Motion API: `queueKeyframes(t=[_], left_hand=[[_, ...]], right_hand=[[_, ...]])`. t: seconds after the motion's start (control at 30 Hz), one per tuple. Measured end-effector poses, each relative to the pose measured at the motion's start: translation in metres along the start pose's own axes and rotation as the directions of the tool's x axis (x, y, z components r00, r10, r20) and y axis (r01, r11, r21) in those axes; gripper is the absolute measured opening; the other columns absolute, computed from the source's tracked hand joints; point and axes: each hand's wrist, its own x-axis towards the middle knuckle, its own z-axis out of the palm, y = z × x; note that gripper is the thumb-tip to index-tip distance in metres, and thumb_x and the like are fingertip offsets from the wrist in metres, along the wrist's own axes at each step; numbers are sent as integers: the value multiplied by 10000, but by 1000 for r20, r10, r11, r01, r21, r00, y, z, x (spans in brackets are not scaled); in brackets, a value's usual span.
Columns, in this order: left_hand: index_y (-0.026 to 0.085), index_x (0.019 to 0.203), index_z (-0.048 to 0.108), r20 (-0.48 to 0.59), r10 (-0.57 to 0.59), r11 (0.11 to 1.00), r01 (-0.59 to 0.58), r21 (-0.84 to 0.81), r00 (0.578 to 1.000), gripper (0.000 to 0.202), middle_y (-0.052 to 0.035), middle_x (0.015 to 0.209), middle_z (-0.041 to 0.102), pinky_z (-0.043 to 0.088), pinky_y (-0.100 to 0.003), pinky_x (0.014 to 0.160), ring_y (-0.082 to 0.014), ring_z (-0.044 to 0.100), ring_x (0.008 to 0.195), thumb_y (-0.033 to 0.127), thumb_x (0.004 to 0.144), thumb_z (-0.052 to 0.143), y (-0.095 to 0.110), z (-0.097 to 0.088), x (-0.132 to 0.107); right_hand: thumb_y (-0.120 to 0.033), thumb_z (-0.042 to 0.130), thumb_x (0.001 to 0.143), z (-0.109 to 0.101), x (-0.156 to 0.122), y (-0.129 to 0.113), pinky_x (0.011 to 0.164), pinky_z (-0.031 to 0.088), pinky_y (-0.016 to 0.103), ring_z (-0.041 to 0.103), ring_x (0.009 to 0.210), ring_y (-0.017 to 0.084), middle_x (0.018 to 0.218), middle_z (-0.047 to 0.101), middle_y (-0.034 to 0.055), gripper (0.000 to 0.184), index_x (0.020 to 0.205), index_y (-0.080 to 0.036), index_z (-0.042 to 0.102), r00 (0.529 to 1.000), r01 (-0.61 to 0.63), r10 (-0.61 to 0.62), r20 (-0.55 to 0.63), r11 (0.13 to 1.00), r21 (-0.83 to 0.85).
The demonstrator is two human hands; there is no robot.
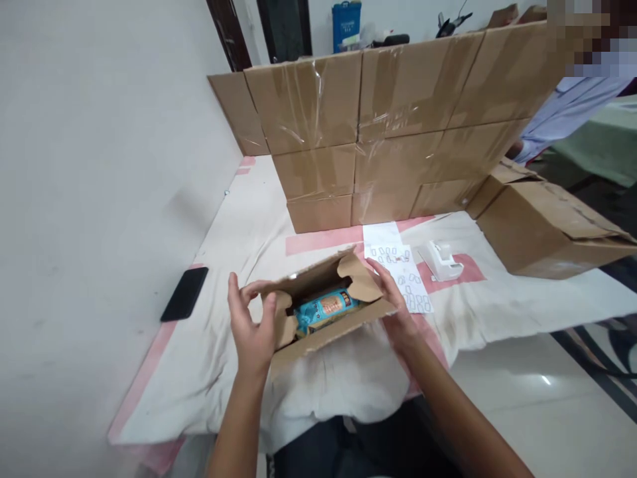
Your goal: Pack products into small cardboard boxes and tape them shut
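Note:
A small brown cardboard box (333,330) is tilted toward me near the front edge of the cloth-covered table, its top open. Inside lies a light-blue packet (326,307) with a pale printed panel; its lower side is hidden by the box's front wall. My left hand (253,332) grips the left end, thumb by the end flap. At the opposite end my right hand (397,309) is closed around the side, with some of its fingers out of sight behind the cardboard.
Taped cardboard panels (398,133) stand upright along the back. A larger carton (537,232) sits at the right. Beyond the box lie printed sheets (411,282) and a white tape dispenser (442,260). A black phone (184,294) rests by the left wall. Another person's sleeve (572,113) shows behind the panels.

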Motion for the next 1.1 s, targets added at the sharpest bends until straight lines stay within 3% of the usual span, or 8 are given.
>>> queueKeyframes(t=[0.2, 0.3, 0.4, 0.6, 0.8, 0.93, 1.03, 1.1], left_hand=[[200, 1204, 649, 301, -2, 983, 57, -173, 954, 742, -83, 849, 742, 476, -511, 1051, -276, 680, 1059, 611, 1014, 61, 4, -16, 13], [299, 1276, 640, 419, 124, 970, -199, 141, 900, 479, -57, 1260, 727, 289, -567, 1209, -301, 610, 1269, 574, 1010, 351, 23, -14, 4], [362, 1485, 492, 604, 248, 752, -543, 373, 758, 594, -25, 1483, 586, 218, -584, 1224, -367, 474, 1420, 511, 921, 597, 38, 4, -19], [380, 1599, 295, 624, 401, 548, -721, 424, 671, 634, 5, 1456, 608, 390, -571, 1082, -378, 517, 1378, 384, 984, 449, 9, 35, -13], [320, 1467, 546, 663, 335, 487, -725, 487, 670, 490, 7, 1419, 641, 429, -480, 1091, -315, 512, 1399, 384, 999, 416, -8, 41, 30], [274, 1430, 569, 636, 454, 556, -756, 345, 624, 475, -20, 1401, 656, 345, -531, 1157, -320, 491, 1406, 386, 1012, 375, 23, 60, 18], [249, 1374, 591, 608, 670, 561, -827, -38, 426, 431, -60, 1403, 652, 360, -487, 1169, -280, 533, 1361, 388, 1003, 421, 66, 120, -10], [238, 1328, 607, 661, 646, 617, -772, -155, 383, 382, -71, 1383, 663, 421, -449, 1136, -250, 571, 1321, 378, 996, 481, 89, 184, -27]], right_hand=[[-428, 541, 958, 25, 3, -8, 1088, 492, 445, 592, 1276, 259, 1325, 640, 112, 351, 1250, -245, 605, 944, -98, 150, -293, 978, 185], [-342, 564, 912, 29, 13, -10, 1014, 536, 407, 638, 1182, 241, 1243, 656, 107, 329, 1221, -236, 600, 944, -120, 176, -277, 971, 208], [-301, 575, 885, 32, 18, -9, 954, 556, 375, 656, 1120, 229, 1192, 666, 98, 302, 1177, -229, 603, 952, -98, 154, -265, 972, 213], [-285, 590, 894, 28, 20, 0, 891, 553, 346, 660, 1102, 224, 1170, 682, 75, 270, 1154, -233, 639, 974, -54, 90, -207, 983, 173], [-312, 524, 962, -62, 18, 24, 950, 488, 375, 631, 1081, 231, 1120, 676, 87, 207, 1095, -219, 651, 876, 94, -155, -456, 984, -154], [-382, 535, 908, -148, 28, 37, 891, 478, 384, 626, 999, 256, 1035, 689, 94, 236, 977, -197, 664, 799, -130, -74, -597, 948, -291], [-428, 504, 897, -190, 40, 47, 802, 480, 343, 639, 863, 232, 875, 704, 60, 277, 847, -198, 650, 832, -303, 143, -537, 927, -222], [-449, 487, 909, -205, 49, 54, 731, 479, 311, 644, 782, 211, 794, 705, 46, 305, 827, -196, 638, 834, -369, 245, -494, 914, -169]])
